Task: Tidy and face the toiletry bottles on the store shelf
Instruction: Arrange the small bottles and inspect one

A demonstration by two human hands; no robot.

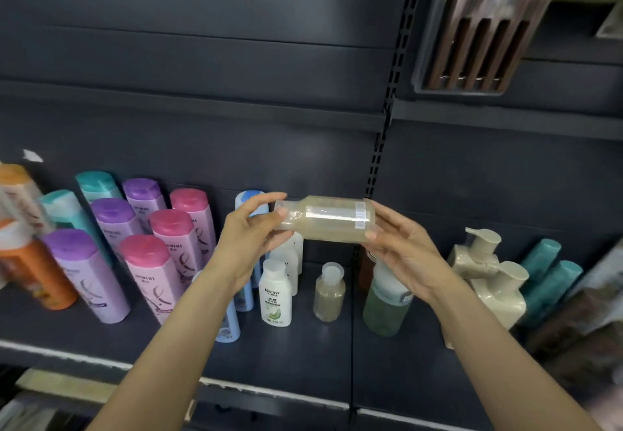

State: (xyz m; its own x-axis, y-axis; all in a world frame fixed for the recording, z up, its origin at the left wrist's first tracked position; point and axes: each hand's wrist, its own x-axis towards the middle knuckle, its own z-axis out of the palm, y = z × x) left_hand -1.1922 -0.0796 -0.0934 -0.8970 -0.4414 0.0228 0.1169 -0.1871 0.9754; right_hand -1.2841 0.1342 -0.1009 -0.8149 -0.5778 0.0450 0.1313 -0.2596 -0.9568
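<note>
Clear bottle (325, 221) w/ beige liquid is held sideways in mid-air above the shelf (286, 356), cap end at 9 o'clock, base at 3 o'clock. L hand (251, 238) grasps the cap end: thumb and fingers curled round the neck. R hand (401, 245) grasps the base end, fingers wrapped behind it, thumb on the front near the white label strip. Both forearms come up from 6 o'clock.

On the shelf below, just at 6 o'clock of the held bottle: small clear bottle (329, 292) w/ same beige liquid, upright. At its 9 o'clock, white bottle (275, 293) w/ green print, upright, label facing out; more white ones behind it, partly hidden by L hand. Blue bottles (232, 322) stand behind the L forearm, mostly covered.

Further toward 9 o'clock: pink bottles (158, 268) in a row running front to back, then purple bottles (87, 275), teal bottles (67, 208) behind those, orange bottles (30, 262) at the far edge. All upright, leaning in the wide-angle view.

At 4 o'clock of the held bottle: green bottle (386, 306) w/ pale cap, partly behind R wrist. Past it, beige pump bottles (485, 262), two seen, one in front of the other. Teal tubes (546, 279) beyond those. Far 3 o'clock edge is blurred; can't tell what's there.

At 1 o'clock, upper shelf: dark tray (472, 56) w/ brown slats.
</note>
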